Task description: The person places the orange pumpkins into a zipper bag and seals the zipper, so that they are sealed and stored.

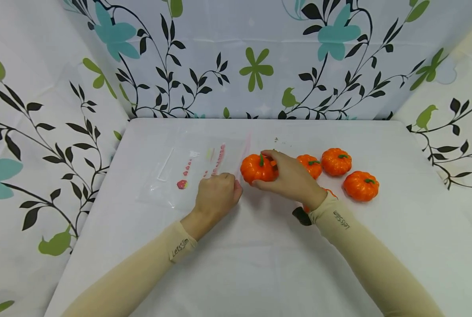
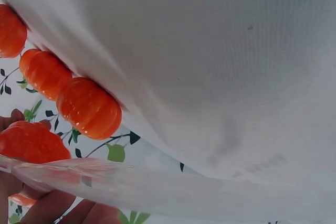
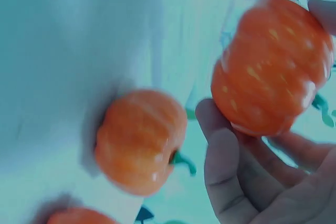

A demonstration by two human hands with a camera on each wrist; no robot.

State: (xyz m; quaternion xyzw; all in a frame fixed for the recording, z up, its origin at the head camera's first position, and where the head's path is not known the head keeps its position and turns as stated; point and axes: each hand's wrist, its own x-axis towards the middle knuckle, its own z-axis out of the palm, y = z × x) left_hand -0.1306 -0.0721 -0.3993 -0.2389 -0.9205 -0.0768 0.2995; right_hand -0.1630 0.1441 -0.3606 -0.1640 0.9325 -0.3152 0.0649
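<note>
My right hand (image 1: 289, 172) holds a small orange decorative pumpkin (image 1: 256, 168) with a green stem, fingers over its far side and thumb at its near side. The right wrist view shows the same pumpkin (image 3: 273, 66) raised above the table. Just left of it, my left hand (image 1: 218, 193) is curled at the open edge of a clear plastic bag (image 1: 160, 176) with red and pink print. In the left wrist view, the bag's film (image 2: 157, 187) stretches across in front of the held pumpkin (image 2: 31, 142). The left fingertips are hidden in the head view.
To the right lie more pumpkins: one partly behind my right hand (image 1: 309, 164), one at the back (image 1: 336, 161) and one farther right (image 1: 360, 186). Beneath my right wrist, a dark object (image 1: 301, 216) and some orange show. A patterned curtain (image 1: 256, 66) stands behind the white table (image 1: 236, 273).
</note>
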